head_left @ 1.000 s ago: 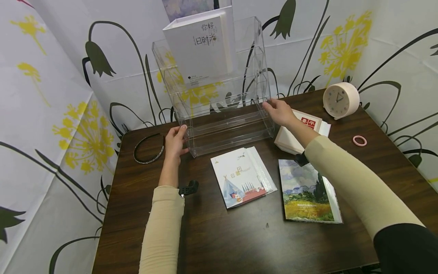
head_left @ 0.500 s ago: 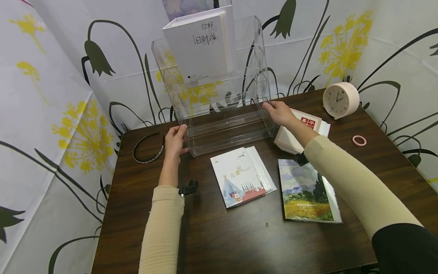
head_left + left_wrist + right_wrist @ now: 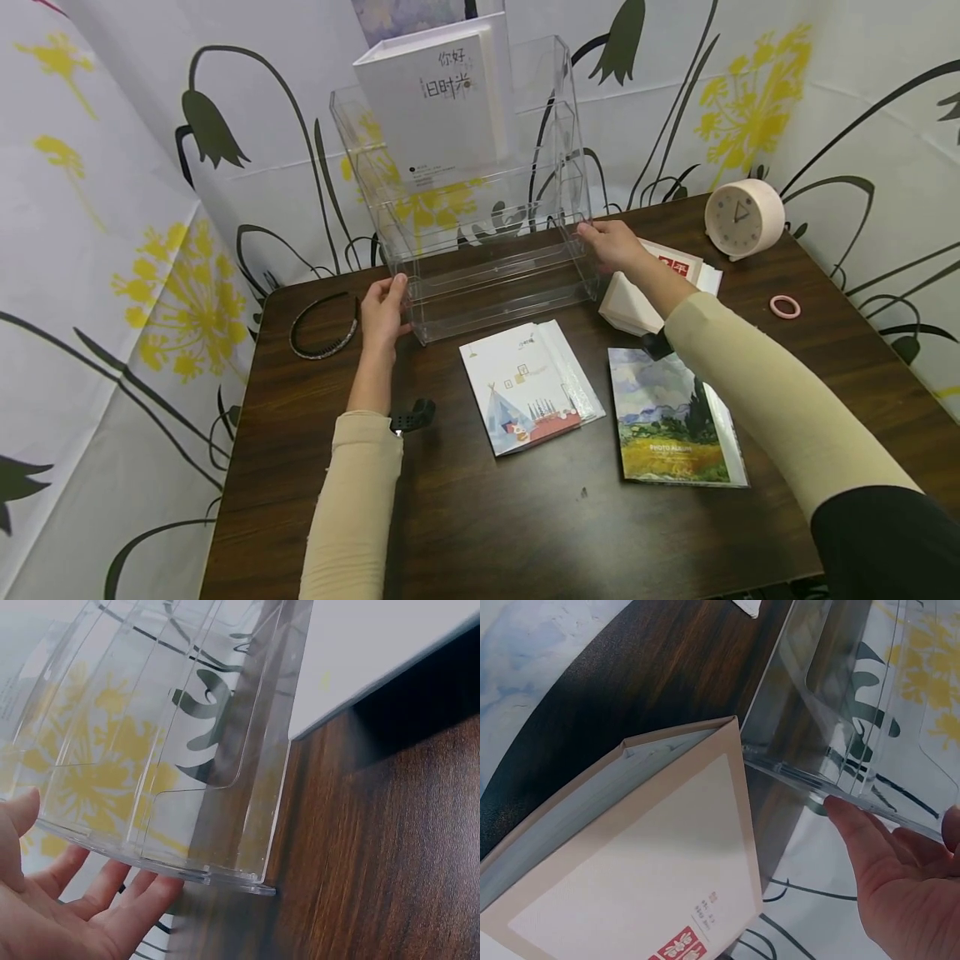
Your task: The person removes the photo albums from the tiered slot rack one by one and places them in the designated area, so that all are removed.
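A clear tiered acrylic rack (image 3: 501, 312) stands at the back of the table. My left hand (image 3: 382, 310) holds its left side panel low down, thumb at the edge. In the left wrist view, the fingers (image 3: 146, 904) of that hand lie along the panel's outside. My right hand (image 3: 611, 247) grips the opposite side panel, slightly higher. The right wrist view has that hand's fingers (image 3: 855, 832) against the outer face. A thick white photo album (image 3: 438, 117) leans upright in an upper tier, and a painted cover (image 3: 408, 18) shows behind it.
A white tent-print album (image 3: 525, 387) and a landscape-painting photo album (image 3: 663, 421) lie before the rack. A beige album (image 3: 630, 304) is partly under my right arm. A black headband (image 3: 322, 350) lies left; a round clock (image 3: 742, 218) and pink ring (image 3: 784, 307) are right.
Both hands keep their places on the rack's sides. The whole head view has shifted very slightly; the rack and albums look unmoved.
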`<state>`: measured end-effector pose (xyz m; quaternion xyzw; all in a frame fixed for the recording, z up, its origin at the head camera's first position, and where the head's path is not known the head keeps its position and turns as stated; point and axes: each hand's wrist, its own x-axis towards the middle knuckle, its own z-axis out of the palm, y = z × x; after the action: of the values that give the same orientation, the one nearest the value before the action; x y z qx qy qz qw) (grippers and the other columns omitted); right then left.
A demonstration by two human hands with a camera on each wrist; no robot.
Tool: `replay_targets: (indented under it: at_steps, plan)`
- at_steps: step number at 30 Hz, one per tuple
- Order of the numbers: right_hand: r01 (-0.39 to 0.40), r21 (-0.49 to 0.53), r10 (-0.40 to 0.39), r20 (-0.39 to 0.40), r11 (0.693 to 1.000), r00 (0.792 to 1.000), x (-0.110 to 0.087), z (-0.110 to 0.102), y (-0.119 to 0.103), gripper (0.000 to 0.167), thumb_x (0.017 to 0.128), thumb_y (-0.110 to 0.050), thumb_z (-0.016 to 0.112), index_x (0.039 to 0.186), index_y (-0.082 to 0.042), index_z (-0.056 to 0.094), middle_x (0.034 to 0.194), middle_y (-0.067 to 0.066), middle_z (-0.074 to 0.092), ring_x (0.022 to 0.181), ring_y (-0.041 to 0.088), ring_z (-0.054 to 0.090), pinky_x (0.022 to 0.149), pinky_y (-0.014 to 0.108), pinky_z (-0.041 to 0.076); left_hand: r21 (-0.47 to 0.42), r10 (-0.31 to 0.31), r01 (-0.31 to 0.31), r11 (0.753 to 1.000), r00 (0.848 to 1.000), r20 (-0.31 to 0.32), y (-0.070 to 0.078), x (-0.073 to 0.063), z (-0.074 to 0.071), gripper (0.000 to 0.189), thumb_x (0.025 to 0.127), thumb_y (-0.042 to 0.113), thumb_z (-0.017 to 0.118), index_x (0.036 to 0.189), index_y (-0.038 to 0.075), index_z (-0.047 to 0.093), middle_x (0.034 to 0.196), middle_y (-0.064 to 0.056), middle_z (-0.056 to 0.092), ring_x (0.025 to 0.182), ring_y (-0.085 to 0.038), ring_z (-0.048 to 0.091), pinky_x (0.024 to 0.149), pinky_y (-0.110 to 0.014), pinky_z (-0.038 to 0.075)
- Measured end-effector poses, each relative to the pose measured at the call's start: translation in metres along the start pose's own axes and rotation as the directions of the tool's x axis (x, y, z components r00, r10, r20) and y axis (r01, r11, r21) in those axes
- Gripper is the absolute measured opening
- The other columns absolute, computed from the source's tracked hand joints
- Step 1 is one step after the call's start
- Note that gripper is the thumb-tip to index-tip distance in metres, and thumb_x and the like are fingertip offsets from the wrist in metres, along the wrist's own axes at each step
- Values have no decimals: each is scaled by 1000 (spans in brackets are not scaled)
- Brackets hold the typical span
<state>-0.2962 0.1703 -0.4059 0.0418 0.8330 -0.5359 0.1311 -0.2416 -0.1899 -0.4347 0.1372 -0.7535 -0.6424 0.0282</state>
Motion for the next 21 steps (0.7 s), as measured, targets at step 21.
replay_targets:
  at_steps: [21]
  plan:
    - [-12,82,13,-14,997,1000,1,1,4,51,106,-35,42,142,1,48,123,22,48,123,38,49,98,51,46,169,670,-663,729,642,-373,142,27,8,30,88,11,72,116,6,64,108,-12,62,97,-23,59,88,-25,45]
